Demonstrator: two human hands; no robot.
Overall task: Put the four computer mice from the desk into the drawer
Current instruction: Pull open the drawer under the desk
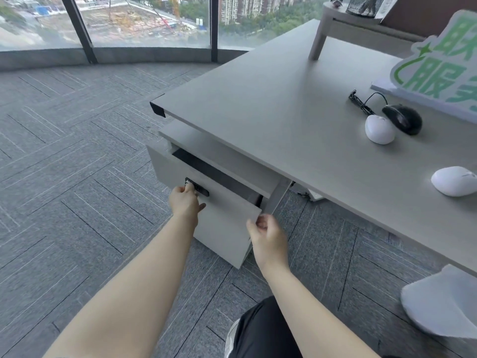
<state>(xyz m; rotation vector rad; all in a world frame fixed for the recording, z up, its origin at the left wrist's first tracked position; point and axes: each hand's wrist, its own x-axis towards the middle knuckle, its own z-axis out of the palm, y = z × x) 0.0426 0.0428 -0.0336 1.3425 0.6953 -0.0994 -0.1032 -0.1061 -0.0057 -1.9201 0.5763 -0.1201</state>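
Observation:
A grey drawer (224, 218) under the desk stands partly pulled out, with a dark gap along its top. My left hand (184, 201) pinches the black lock on the drawer front. My right hand (267, 233) grips the drawer front's right edge. On the grey desk (258, 112) lie three mice: a black wired mouse (402, 119), a white mouse (379, 129) touching it, and another white mouse (454, 180) near the right edge of view. A fourth mouse is not in view.
A green and white sign (436, 60) stands at the desk's back right. A grey riser (335, 24) with a mesh pen holder sits at the far end. A pale chair edge (438, 306) shows at lower right. Grey carpet and windows lie to the left.

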